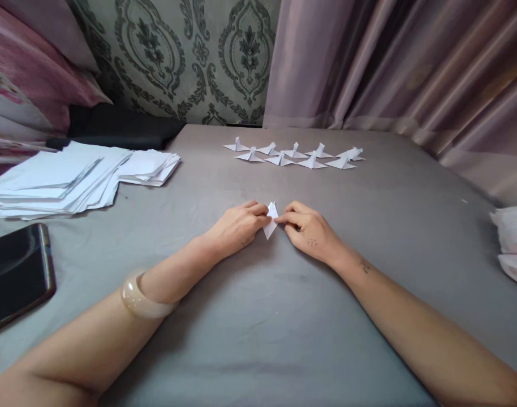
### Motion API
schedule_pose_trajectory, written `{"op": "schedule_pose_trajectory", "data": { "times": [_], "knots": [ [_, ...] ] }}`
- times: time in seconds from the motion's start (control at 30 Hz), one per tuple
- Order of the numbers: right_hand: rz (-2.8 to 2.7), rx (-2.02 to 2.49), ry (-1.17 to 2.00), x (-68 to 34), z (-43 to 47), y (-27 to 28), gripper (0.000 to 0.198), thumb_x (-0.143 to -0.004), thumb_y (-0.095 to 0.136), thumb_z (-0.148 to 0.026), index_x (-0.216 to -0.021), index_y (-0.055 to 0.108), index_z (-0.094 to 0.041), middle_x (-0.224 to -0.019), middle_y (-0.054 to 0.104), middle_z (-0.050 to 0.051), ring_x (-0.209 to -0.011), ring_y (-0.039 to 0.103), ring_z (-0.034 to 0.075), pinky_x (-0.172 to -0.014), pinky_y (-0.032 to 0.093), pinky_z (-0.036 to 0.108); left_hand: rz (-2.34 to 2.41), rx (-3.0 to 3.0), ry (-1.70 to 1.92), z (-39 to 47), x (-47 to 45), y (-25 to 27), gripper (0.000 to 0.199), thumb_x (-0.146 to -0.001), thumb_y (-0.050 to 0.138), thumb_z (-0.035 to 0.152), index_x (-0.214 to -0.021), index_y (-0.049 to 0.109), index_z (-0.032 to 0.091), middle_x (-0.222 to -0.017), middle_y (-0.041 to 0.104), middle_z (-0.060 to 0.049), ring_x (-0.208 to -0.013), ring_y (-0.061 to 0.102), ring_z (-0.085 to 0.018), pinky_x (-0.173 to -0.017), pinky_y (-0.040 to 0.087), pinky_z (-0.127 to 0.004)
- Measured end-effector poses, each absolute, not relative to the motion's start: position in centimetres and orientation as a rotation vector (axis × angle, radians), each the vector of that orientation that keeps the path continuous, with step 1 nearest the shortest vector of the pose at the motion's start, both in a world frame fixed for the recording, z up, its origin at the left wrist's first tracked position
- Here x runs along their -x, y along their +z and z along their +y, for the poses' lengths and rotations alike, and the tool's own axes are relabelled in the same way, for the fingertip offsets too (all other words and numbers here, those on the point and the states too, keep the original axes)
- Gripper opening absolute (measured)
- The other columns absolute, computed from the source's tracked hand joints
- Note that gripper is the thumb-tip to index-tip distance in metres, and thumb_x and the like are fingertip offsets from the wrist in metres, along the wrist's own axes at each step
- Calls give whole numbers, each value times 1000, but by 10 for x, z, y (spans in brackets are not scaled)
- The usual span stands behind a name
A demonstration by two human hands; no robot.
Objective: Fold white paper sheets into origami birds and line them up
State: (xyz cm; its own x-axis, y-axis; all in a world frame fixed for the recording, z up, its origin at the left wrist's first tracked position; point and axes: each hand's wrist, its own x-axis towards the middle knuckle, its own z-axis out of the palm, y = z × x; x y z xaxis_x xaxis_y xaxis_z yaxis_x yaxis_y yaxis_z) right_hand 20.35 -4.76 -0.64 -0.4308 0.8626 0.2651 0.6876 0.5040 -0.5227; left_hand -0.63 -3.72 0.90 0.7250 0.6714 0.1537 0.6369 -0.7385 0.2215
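Observation:
Between my two hands, at the middle of the table, is a small piece of folded white paper [270,225], kite-shaped, with a point toward me and a split upper tip. My left hand [240,225] has its fingers closed on the paper's left side, covering part of it. From the other side, my right hand [308,229] pinches the right edge, with thumb and index finger near the middle. Beyond them stand several folded paper cranes [293,151] in two rows, wings spread flat and a narrow part sticking up.
Stacks of white paper sheets [55,175] lie at the left, with smaller sheets [150,165] beside them. A dark phone [18,271] rests nearer on the left. White plastic-looking wrapping [515,240] is at the right edge. Curtains [394,62] hang behind the grey-covered table [275,339].

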Motion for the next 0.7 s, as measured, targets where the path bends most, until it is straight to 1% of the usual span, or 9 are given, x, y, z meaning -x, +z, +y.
{"op": "schedule_pose_trajectory", "data": {
  "times": [0.13,0.27,0.4,0.47,0.53,0.63,0.7],
  "knots": [
    [-2330,1338,322,-203,-51,-5,31,-87,47,-15,-99,73,-26,-96,63,3,-79,56,14,-65,39,27,1101,-2699,393,-37,8,9,36,-82,38,4,-95,69,18,-99,65,-10,-97,58,-21,-80,50,-31],
    [-2381,1354,232,-203,-53,-3,31,-89,46,-16,-101,72,-26,-98,63,4,-81,56,15,-62,36,27,1099,-2649,412,-36,10,8,35,-77,41,3,-88,70,17,-100,67,-10,-99,60,-22,-83,51,-32],
    [-2410,1338,221,-202,-54,-2,33,-87,45,-13,-100,72,-26,-100,63,4,-84,56,16,-64,37,28,1226,-2403,665,-29,11,1,34,-73,39,3,-78,70,18,-102,69,-7,-95,63,-19,-88,49,-32],
    [-2398,1329,234,-202,-53,-2,34,-85,45,-11,-98,73,-27,-100,62,4,-83,55,16,-64,37,27,1344,-2181,787,-26,9,-1,33,-72,39,4,-74,69,17,-100,69,-6,-90,64,-17,-86,50,-31],
    [-2378,1329,254,-202,-52,-3,34,-84,46,-10,-97,73,-27,-100,63,3,-81,55,15,-63,37,27,1425,-2001,807,-25,6,-2,28,-71,43,8,-73,69,17,-100,67,-6,-85,63,-17,-83,51,-31],
    [-2339,1320,291,-202,-52,-4,33,-84,47,-11,-96,73,-26,-98,63,3,-79,56,14,-65,39,27,1479,-1913,775,-26,1,-4,16,-73,56,22,-76,69,15,-105,62,-9,-77,61,-16,-78,51,-33],
    [-2308,1311,317,-201,-52,-4,32,-83,47,-11,-94,73,-25,-97,64,3,-79,57,14,-68,41,27,1472,-1935,772,-26,-1,-6,18,-74,61,31,-77,68,14,-105,59,-10,-79,59,-16,-78,50,-34]
  ]
}}
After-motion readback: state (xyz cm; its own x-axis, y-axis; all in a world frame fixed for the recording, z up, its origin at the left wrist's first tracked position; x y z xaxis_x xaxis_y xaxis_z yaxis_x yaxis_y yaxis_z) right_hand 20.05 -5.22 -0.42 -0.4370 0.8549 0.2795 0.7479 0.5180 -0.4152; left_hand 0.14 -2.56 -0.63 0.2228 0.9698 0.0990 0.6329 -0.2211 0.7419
